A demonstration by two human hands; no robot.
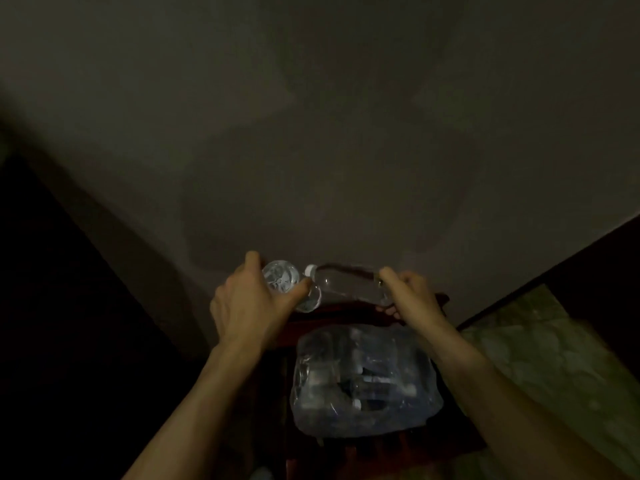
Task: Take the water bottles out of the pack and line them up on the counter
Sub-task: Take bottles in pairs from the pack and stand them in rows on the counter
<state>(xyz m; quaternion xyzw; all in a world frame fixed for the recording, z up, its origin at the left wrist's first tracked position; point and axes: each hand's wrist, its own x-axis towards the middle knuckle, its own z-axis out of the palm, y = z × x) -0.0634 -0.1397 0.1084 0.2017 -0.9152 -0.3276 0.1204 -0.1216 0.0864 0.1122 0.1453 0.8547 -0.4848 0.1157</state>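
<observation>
The scene is very dark. My left hand (247,299) grips a clear water bottle (282,277) with its ribbed base turned toward me. My right hand (407,294) holds a second clear bottle (346,282) lying sideways, its white cap pointing left and almost touching the first bottle. Both bottles are held in the air in front of a plain wall. Below my hands sits the shrink-wrapped pack (363,382) with several bottles still inside its crumpled plastic.
The pack rests on a dark reddish wooden surface (301,329). A mottled greenish stone surface (547,351) lies to the right. The wall (311,133) fills the upper view. The left side is black shadow.
</observation>
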